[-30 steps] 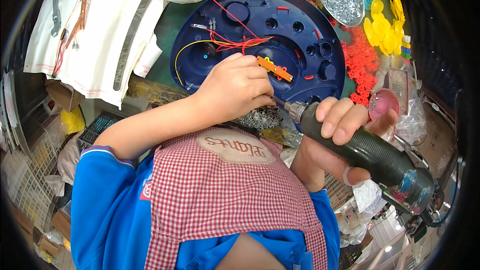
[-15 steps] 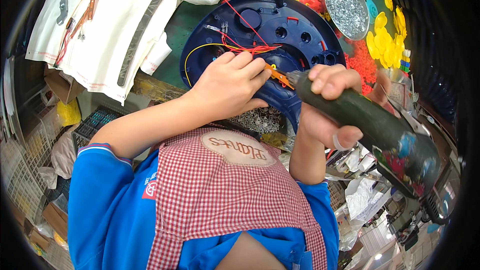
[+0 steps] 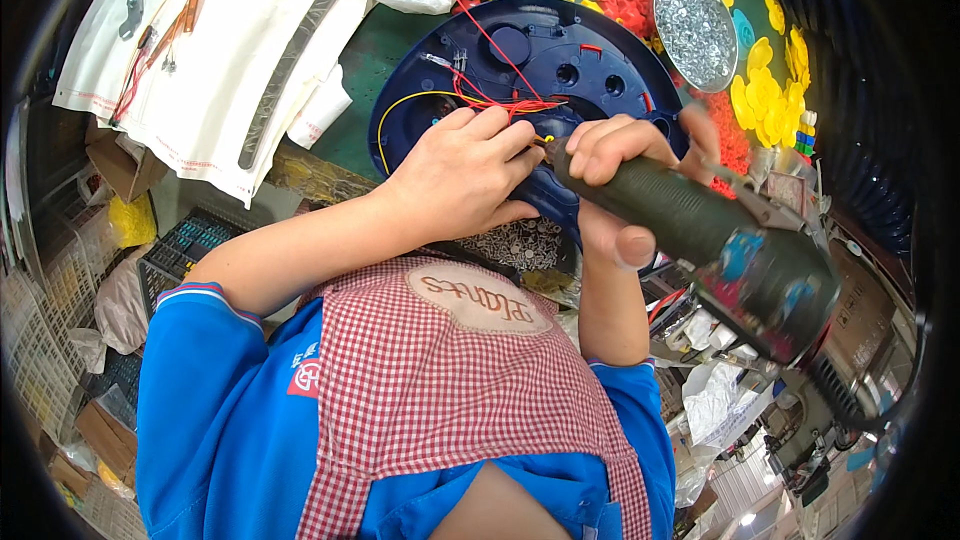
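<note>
My right hand (image 3: 622, 175) is wrapped round a dark green electric screwdriver (image 3: 690, 220). Its nose points left, down into a dark blue curved plastic housing (image 3: 540, 22). Close to that tip, my left hand (image 3: 462, 168) has its fingers curled and pinched over the housing, on a narrow orange circuit board strip that is now almost wholly covered by the hand and the tool. Thin red wires (image 3: 490, 100) lie bunched just beyond my left fingers, and a yellow wire (image 3: 392, 112) loops along the housing's left side. The screwdriver's tip itself is hidden.
Loose screws (image 3: 520, 240) lie by the table's near edge. A round dish of small clear parts (image 3: 694, 32) stands at the far right, among yellow plastic pieces (image 3: 768, 95) and red ones (image 3: 622, 5). White plastic bags (image 3: 230, 50) with wired boards on top cover the left.
My right hand and the screwdriver have moved left, up to my left fingers, covering the orange strip. The left hand has hardly moved. The whole view has shifted slightly.
</note>
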Motion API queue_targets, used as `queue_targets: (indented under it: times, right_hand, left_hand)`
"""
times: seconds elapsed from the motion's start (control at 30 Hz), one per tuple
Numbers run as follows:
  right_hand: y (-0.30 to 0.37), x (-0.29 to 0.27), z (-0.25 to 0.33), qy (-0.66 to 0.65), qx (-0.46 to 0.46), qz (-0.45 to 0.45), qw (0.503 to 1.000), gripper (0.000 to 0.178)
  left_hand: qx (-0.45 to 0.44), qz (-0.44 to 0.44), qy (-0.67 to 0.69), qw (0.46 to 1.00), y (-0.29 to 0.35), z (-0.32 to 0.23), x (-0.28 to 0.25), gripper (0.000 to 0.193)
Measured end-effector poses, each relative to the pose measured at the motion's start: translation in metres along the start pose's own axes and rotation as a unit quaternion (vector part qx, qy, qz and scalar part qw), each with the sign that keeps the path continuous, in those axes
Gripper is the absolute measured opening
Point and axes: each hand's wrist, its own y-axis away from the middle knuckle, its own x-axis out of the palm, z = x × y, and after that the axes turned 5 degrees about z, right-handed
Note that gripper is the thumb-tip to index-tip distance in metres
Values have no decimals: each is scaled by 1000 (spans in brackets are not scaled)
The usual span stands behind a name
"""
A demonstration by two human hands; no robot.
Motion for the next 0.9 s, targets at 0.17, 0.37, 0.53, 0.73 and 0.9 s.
queue_targets:
  times: [0.17,0.37,0.53,0.73,0.9]
  right_hand:
    - [-4,4,0,-8,12,-42,999,117]
    - [-14,-7,25,8,-57,-23,998,103]
    - [-23,3,27,41,-28,-24,999,96]
    - [-32,10,22,12,-25,13,1000,95]
    - [-35,19,19,3,-21,28,999,95]
  left_hand:
    - [22,7,18,1000,1,3,-5,45]
    - [-62,-183,-270,943,-41,88,-72,22]
    - [-123,14,-238,963,-74,115,-100,16]
    - [-243,71,-113,961,-85,129,-91,13]
    - [-42,-196,-135,970,-39,101,-78,14]
